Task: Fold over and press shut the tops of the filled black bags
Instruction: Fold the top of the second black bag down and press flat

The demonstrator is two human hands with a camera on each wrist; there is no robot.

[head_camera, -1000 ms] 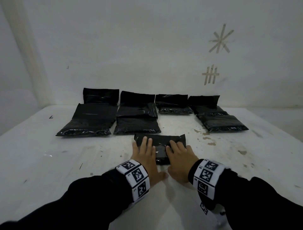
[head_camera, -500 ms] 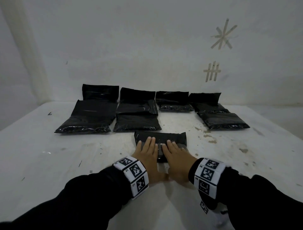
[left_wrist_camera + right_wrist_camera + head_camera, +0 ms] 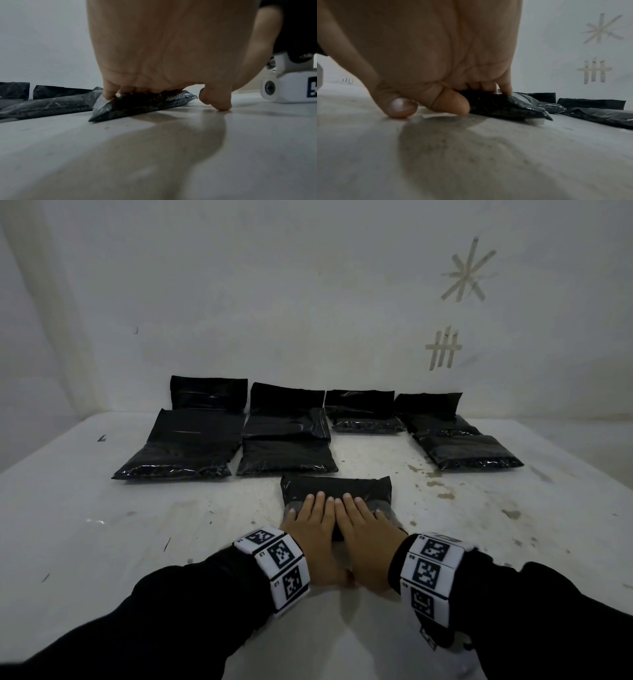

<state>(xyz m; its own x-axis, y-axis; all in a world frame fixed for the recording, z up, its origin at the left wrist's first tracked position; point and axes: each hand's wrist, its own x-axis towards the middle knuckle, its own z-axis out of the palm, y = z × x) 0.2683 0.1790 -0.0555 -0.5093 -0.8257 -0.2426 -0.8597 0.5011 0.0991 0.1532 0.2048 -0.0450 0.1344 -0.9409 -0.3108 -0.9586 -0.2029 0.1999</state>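
Left hand (image 3: 313, 530) and right hand (image 3: 368, 530) flat, fingers straight, side by side, pressing on folded black bag (image 3: 337, 486). Bag on white desk (image 3: 137, 525), just in front of row of other black bags (image 3: 286, 455). Thumbs touching desk.

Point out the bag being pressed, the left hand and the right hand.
bag being pressed (image 3: 337, 487): head view, bare far part of its top.
left hand (image 3: 313, 529): head view, back of hand.
right hand (image 3: 368, 530): head view, back of hand.

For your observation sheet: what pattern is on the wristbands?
Black square codes on white wristbands, clearest in the head view.
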